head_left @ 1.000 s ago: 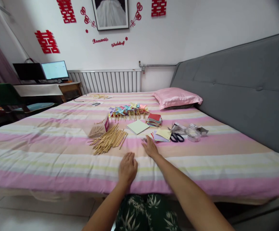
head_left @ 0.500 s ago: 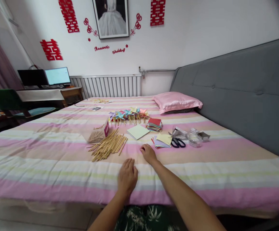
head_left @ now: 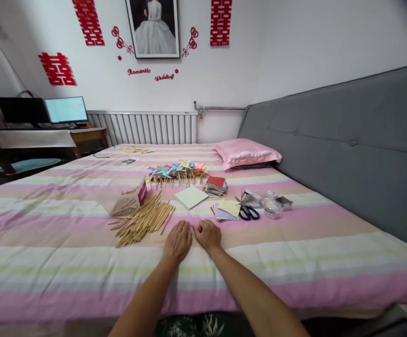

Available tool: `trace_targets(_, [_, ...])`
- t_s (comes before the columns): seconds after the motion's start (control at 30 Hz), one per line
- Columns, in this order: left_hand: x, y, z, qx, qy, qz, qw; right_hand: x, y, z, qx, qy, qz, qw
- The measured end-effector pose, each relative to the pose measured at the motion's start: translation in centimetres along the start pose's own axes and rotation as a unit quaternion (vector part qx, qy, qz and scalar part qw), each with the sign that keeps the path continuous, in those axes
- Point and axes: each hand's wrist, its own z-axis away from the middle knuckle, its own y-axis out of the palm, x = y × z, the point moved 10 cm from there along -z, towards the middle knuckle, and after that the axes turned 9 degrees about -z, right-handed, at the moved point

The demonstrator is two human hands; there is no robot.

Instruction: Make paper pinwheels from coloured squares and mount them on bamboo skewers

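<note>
My left hand (head_left: 178,240) lies palm down on the striped bedsheet with its fingers stretched out. Just right of it, my right hand (head_left: 208,235) rests on the sheet with its fingers curled in and nothing visible in them. The two hands are close together at the thumbs. A heap of thin wooden sticks (head_left: 144,223) lies to the left of my left hand. Beyond my hands is a pale green square pad (head_left: 191,197). Loose coloured paper sheets (head_left: 228,209) lie past my right hand, beside black-handled scissors (head_left: 249,213).
Several finished paper pinwheels (head_left: 178,172) lie in a row farther back. A stack of coloured paper squares (head_left: 215,185) stands near them. A clear box (head_left: 126,206) holds more sticks. Small clear containers (head_left: 272,209) lie right of the scissors. A pink pillow (head_left: 247,153) sits by the grey headboard (head_left: 347,145).
My two hands have come together; the left moved forward and the right drew back a little toward it. The camera view has turned slightly to the right.
</note>
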Motion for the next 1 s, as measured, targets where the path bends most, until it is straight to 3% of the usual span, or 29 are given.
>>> trace_targets(0.17, [0.5, 0.2, 0.5, 0.005, -0.031, 0.005, 0.999, -0.1, -2.6, -0.3, -0.089, 0.023, 0.005, 0.996])
trace_targets(0.33, [0.7, -0.4, 1.0, 0.015, -0.045, 0.001, 0.999, -3.0, -5.7, -0.3, -0.175, 0.094, 0.025, 0.980])
trace_targets(0.67, [1.1, -0.4, 0.9, 0.026, -0.074, 0.048, 0.996, -7.1, -6.4, -0.5, -0.147, 0.119, 0.062, 0.980])
trace_targets(0.83, [1.8, -0.5, 1.1, 0.020, -0.109, 0.111, 0.988, -5.4, -6.2, -0.5, -0.145, 0.081, 0.062, 0.984])
trace_targets(1.0, [4.8, -0.2, 0.9, -0.009, -0.197, 0.201, 0.960, -0.4, -4.5, 0.3, -0.062, -0.071, 0.046, 0.994])
